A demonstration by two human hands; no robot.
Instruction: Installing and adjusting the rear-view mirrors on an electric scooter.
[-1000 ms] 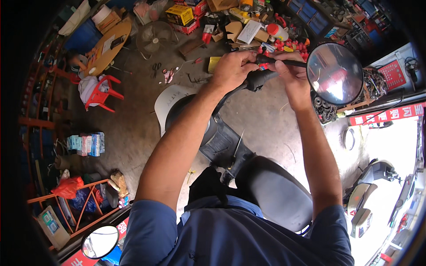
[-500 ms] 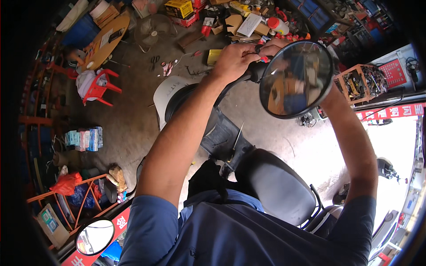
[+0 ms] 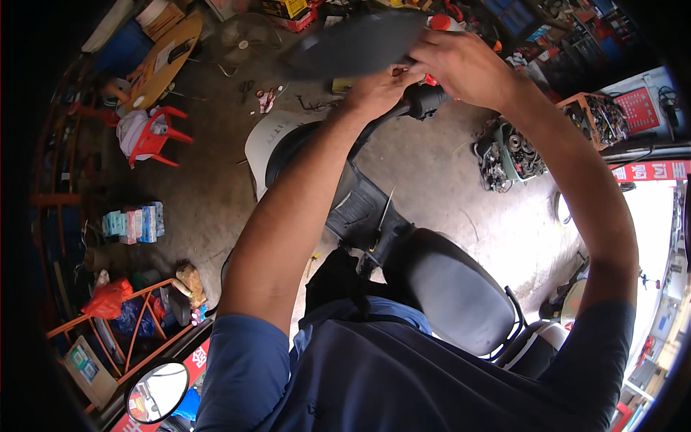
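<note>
Mirror (image 3: 353,45) rim by hands (image 3: 378,93) (image 3: 464,68), seat (image 3: 457,299) apart

The head camera, a wide fisheye and the left one of a worn pair, looks steeply down and forward from above the dark blue shirt (image 3: 432,385), which fills the near middle. Forearms (image 3: 288,216) run from near to far close under the lens, toward the mirror (image 3: 353,47) at the far side; the scooter seat (image 3: 461,299) and floor (image 3: 446,176) lie lower, and straight edges bend toward the rim.
</note>
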